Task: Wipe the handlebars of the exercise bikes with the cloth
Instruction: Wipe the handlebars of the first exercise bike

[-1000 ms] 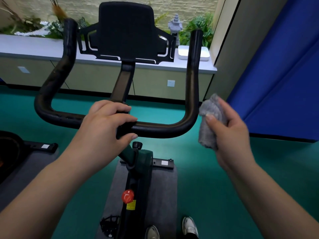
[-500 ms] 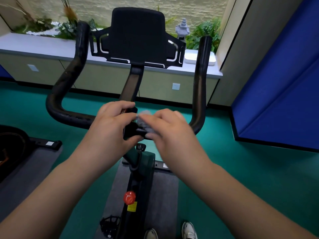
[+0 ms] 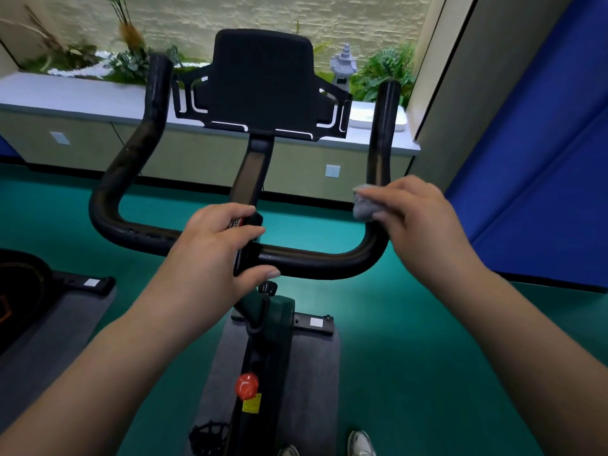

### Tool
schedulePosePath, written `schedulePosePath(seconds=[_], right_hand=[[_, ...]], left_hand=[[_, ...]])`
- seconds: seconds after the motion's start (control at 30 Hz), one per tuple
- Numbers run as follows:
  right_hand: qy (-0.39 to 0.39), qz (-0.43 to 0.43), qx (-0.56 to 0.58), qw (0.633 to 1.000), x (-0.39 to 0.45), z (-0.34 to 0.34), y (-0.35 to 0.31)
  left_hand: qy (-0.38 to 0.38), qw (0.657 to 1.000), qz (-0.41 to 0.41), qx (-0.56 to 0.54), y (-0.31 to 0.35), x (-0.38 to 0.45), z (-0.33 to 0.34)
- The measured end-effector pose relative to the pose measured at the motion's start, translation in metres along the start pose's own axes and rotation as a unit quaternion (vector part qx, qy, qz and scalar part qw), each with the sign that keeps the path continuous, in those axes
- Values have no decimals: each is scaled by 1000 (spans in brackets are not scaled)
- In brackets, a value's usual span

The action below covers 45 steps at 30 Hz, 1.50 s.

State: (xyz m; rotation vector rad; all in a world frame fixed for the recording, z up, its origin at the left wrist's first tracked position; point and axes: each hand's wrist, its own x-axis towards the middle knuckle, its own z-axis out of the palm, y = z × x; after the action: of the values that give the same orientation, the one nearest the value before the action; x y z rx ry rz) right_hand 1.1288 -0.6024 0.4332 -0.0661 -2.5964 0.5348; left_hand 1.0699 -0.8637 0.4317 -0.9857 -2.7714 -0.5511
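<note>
Two hands on black handlebar (image 3: 306, 263), left hand (image 3: 214, 255) gripping centre, right hand (image 3: 418, 222) pinching grey cloth (image 3: 363, 207) (sticker (image 3: 236, 222) unreadable)

right hand (image 3: 418, 222) presses grey cloth (image 3: 364, 207) on handlebar (image 3: 316, 263); left hand (image 3: 217, 248) grips centre.

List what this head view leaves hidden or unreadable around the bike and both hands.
- Cloth: mostly hidden under the right hand, which presses it to the handlebar.
- Handlebar centre clamp: covered by the left hand.
- Yellow label under the red knob: too small to read.
- Second bike: cut off by the left edge.
</note>
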Motion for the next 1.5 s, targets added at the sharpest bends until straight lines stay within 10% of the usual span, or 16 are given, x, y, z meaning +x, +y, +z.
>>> schedulePosePath(seconds=[0.8, 1.5], right_hand=[[6, 157, 188, 969, -23, -59, 170], [-112, 238, 206, 942, 113, -11, 383]], left_hand=[[17, 991, 135, -14, 210, 100, 95], [-136, 981, -99, 101, 222, 283, 273]])
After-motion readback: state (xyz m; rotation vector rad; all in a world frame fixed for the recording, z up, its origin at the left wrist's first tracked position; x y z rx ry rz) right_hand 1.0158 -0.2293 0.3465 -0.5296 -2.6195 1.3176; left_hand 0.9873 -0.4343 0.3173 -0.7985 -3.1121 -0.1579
